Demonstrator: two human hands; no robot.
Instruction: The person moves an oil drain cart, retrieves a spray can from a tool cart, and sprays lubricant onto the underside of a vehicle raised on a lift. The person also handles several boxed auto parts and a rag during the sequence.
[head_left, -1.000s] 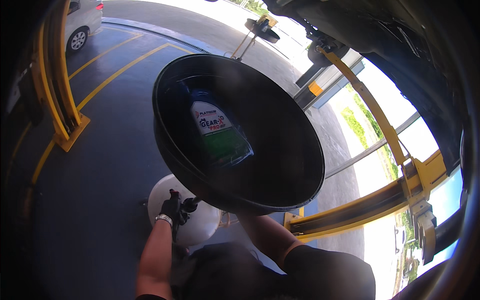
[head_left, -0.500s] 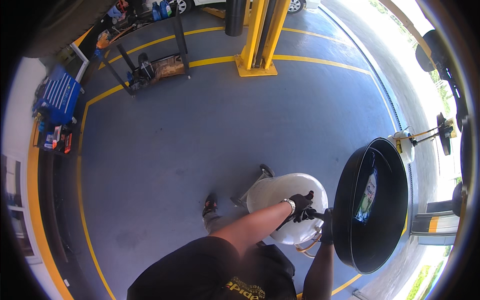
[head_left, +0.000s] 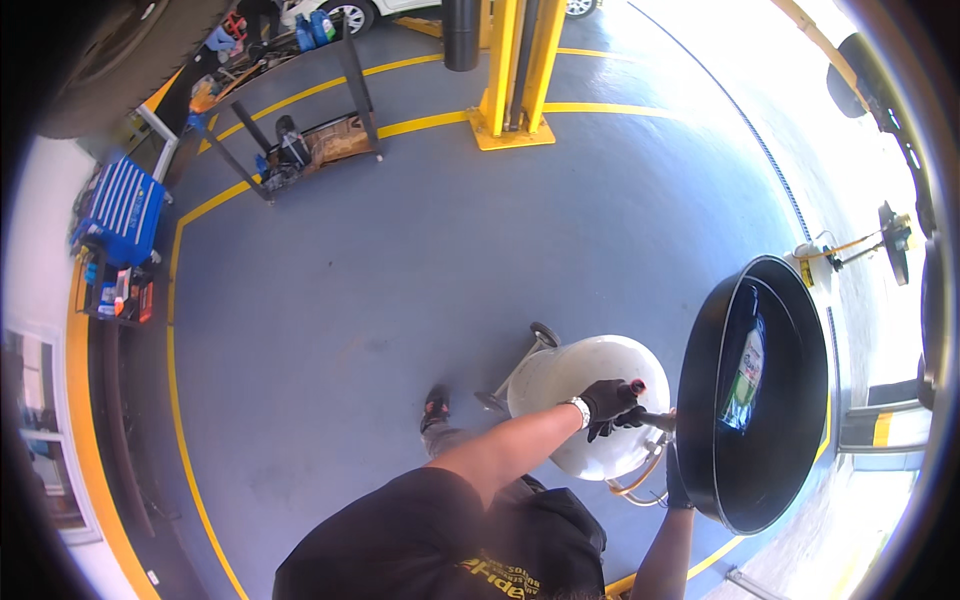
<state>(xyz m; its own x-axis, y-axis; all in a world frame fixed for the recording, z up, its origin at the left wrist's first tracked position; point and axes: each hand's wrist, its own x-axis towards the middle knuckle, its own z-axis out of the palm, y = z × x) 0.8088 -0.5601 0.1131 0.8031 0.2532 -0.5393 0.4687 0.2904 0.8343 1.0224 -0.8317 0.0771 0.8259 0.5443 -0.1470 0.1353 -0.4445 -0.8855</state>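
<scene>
A large black drain pan (head_left: 700, 400) is tipped on its side at the right, its hollow facing right. Inside it rests a clear and green plastic bottle or packet (head_left: 745, 375). A short dark stem (head_left: 655, 421) joins the pan's back near the white wheeled tank (head_left: 560, 385). My left hand (head_left: 612, 402), in a black glove with a watch at the wrist, is closed around the stem above the tank; a red-tipped part pokes out beside it. My right hand (head_left: 678, 485), also gloved, grips the pan's lower back side, its fingers partly hidden.
A yellow lift post (head_left: 510, 90) stands far ahead. To its left is a metal workbench (head_left: 355, 75) with tools and bottles. A blue tool chest (head_left: 125, 210) is by the left wall. At the right edge, another white tank (head_left: 812, 265) stands behind the pan.
My right hand has slid down along the pan's back, leaving more of the stem in sight. My left hand stays at the stem. The whole view has shifted slightly.
</scene>
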